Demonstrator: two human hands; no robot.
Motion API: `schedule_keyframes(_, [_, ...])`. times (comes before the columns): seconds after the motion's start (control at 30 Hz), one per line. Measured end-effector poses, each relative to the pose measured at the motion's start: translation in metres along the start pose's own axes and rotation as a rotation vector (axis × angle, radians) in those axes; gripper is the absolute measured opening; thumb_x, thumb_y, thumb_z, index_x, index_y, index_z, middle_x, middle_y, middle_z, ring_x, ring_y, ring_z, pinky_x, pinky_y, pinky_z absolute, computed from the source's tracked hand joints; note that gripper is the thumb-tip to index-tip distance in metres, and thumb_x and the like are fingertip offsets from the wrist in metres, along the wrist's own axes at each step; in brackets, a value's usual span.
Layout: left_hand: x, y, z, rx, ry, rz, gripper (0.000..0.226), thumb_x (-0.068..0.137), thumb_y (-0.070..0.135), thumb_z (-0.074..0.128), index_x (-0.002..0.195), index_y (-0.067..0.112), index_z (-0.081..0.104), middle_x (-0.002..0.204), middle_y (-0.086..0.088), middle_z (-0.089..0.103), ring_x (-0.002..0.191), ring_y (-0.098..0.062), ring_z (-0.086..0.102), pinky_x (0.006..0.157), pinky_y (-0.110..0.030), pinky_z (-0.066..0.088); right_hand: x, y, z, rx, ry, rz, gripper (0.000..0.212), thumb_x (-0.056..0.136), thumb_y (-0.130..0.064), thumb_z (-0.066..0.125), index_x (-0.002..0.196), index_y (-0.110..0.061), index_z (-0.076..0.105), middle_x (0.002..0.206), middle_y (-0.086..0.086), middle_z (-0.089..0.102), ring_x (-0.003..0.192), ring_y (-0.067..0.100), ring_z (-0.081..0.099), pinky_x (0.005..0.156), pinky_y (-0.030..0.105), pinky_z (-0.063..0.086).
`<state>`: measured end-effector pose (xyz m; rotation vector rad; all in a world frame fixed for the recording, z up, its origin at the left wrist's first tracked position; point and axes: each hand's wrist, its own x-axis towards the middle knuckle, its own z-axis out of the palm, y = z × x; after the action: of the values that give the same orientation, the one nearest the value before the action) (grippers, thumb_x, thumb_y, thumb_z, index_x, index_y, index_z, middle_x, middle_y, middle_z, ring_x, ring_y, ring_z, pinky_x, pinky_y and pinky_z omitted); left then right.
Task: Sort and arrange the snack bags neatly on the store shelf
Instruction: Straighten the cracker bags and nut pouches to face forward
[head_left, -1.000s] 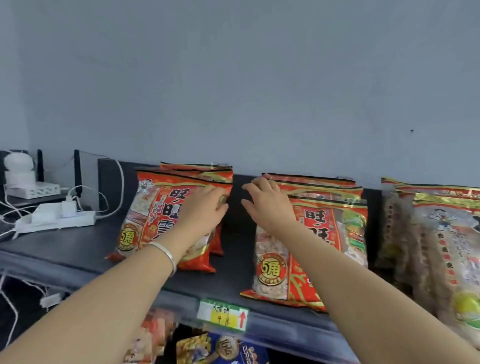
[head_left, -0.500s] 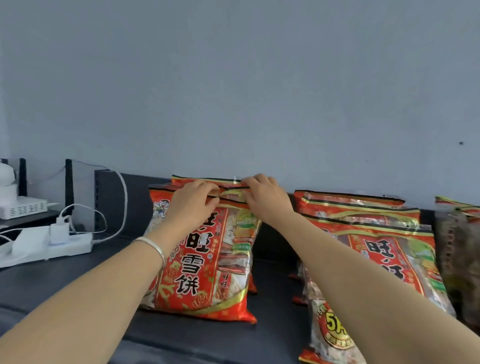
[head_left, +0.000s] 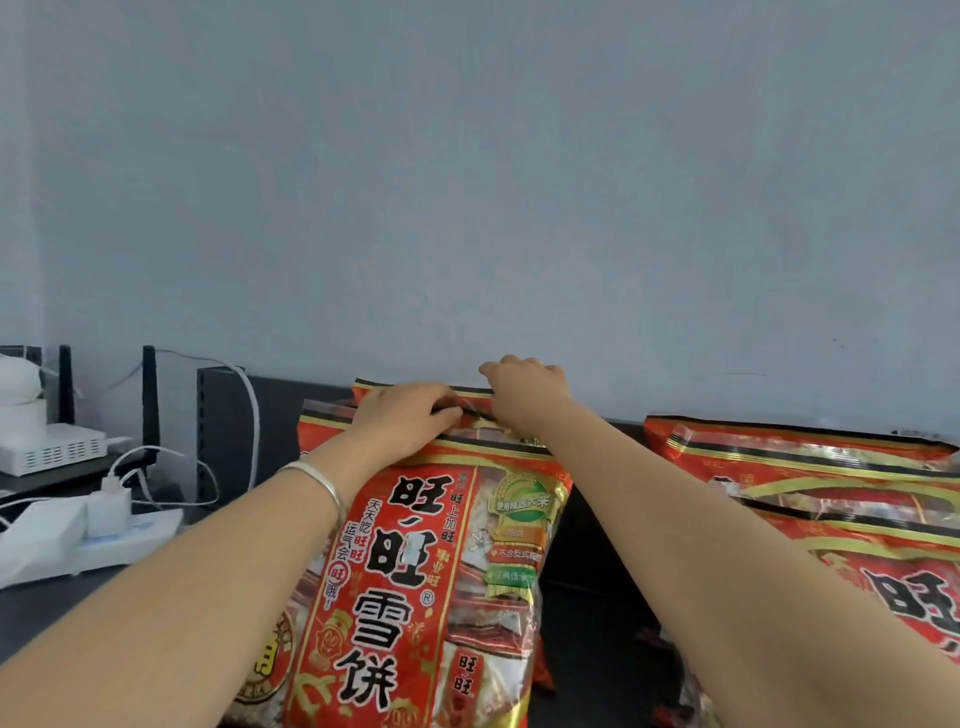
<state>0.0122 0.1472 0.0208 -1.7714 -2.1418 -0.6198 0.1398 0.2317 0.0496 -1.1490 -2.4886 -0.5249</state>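
Red foil trimmed in gold fills the head view. A left group of snack bags (head_left: 415, 571) stands upright on the dark shelf (head_left: 587, 649), leaning back toward the grey wall with its front label facing out. The left hand (head_left: 408, 415) and the right hand (head_left: 524, 395) meet at its top seams, and the fingers of both curl over and grip the sealed edges. Which bag in the group each hand pinches I cannot tell. At least 2 bags show there, with 1 seam poking up behind the front one.

The left group looks close to squared up, its tops being drawn level. A right group of bags (head_left: 805, 467) of the same kind lies slumped and overlapping, apart from the left one across a bare strip of shelf. That group looks like the work left, though its lower part runs out of frame.

To the left, a white power strip (head_left: 119, 535) with a charger (head_left: 109, 501) plugged in sits near the left group, with loose cables and a white router box (head_left: 52, 452) beyond. Those cables could snag any bag slid that way. A silver bangle (head_left: 317, 478) circles the left wrist.
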Motion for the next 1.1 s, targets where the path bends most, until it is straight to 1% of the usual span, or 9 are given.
schedule_keyframes(0.2, [0.011,-0.003,0.007,0.006,0.025,0.053,0.019,0.099,0.04,0.038,0.102,0.027,0.052,0.105,0.004,0.064,0.095,-0.018,0.058,0.083,-0.035,0.04,0.014,-0.006,0.01,0.097,-0.044,0.131,0.023,0.097,-0.023,0.045,0.118,-0.016,0.052,0.114,0.007,0.06,0.099,0.026,0.059,0.073,0.032,0.042])
schedule_keyframes(0.3, [0.015,-0.005,0.011,0.009,0.053,0.085,0.017,0.1,0.036,0.037,0.097,0.026,0.05,0.094,0.004,0.063,0.081,-0.016,0.056,0.068,-0.031,0.04,0.01,-0.005,0.008,0.068,-0.019,0.116,0.017,0.098,-0.018,0.04,0.113,-0.017,0.05,0.105,0.006,0.059,0.09,0.027,0.057,0.069,0.033,0.041])
schedule_keyframes(0.37, [0.016,-0.005,0.012,0.002,0.073,0.095,0.017,0.1,0.036,0.037,0.098,0.026,0.051,0.093,0.004,0.064,0.08,-0.016,0.057,0.068,-0.033,0.045,0.005,0.001,0.002,0.071,0.023,0.108,0.014,0.098,-0.017,0.038,0.106,-0.019,0.049,0.1,0.006,0.059,0.083,0.026,0.053,0.067,0.033,0.039])
schedule_keyframes(0.47, [0.018,0.001,0.012,-0.004,0.102,0.107,0.018,0.1,0.036,0.037,0.099,0.027,0.053,0.094,0.006,0.064,0.084,-0.017,0.059,0.072,-0.034,0.047,0.0,0.017,-0.004,0.07,0.048,0.131,0.011,0.098,-0.018,0.038,0.098,-0.023,0.048,0.1,0.004,0.06,0.084,0.026,0.056,0.064,0.032,0.038])
schedule_keyframes(0.63, [0.022,0.007,0.01,-0.017,0.137,0.105,0.018,0.1,0.036,0.037,0.092,0.029,0.052,0.092,0.008,0.063,0.08,-0.014,0.055,0.068,-0.03,0.036,-0.003,0.035,-0.004,0.087,0.022,0.168,0.015,0.096,-0.02,0.042,0.103,-0.025,0.054,0.104,0.002,0.061,0.091,0.024,0.058,0.067,0.032,0.04])
schedule_keyframes(0.8, [0.021,0.009,0.016,-0.039,0.145,0.082,0.019,0.1,0.036,0.038,0.099,0.027,0.054,0.097,0.006,0.065,0.088,-0.017,0.058,0.08,-0.034,0.037,-0.002,0.035,0.007,0.13,0.015,0.219,0.022,0.096,-0.021,0.042,0.112,-0.026,0.056,0.111,0.003,0.063,0.096,0.026,0.059,0.077,0.036,0.04])
schedule_keyframes(0.9, [0.021,0.008,0.014,-0.106,0.215,0.077,0.019,0.099,0.036,0.039,0.108,0.025,0.053,0.105,0.005,0.065,0.098,-0.019,0.059,0.091,-0.038,0.034,-0.006,0.026,0.001,0.06,0.202,0.162,0.029,0.097,-0.028,0.043,0.123,-0.025,0.054,0.121,0.002,0.059,0.109,0.027,0.055,0.089,0.041,0.038])
schedule_keyframes(0.97, [0.019,0.003,0.012,-0.116,0.299,0.085,0.021,0.098,0.035,0.042,0.113,0.025,0.053,0.112,0.004,0.063,0.107,-0.02,0.055,0.096,-0.04,0.033,-0.011,0.014,-0.004,0.023,0.331,0.075,0.029,0.097,-0.035,0.043,0.117,-0.023,0.059,0.117,0.002,0.061,0.11,0.026,0.053,0.089,0.04,0.038])
schedule_keyframes(1.1, [0.006,-0.019,0.006,-0.083,0.416,0.115,0.025,0.097,0.037,0.041,0.112,0.024,0.056,0.122,0.003,0.057,0.117,-0.019,0.048,0.1,-0.04,0.031,-0.014,-0.014,-0.002,0.006,0.182,-0.032,0.038,0.097,-0.049,0.04,0.113,-0.022,0.061,0.108,-0.001,0.067,0.105,0.023,0.059,0.087,0.039,0.039])
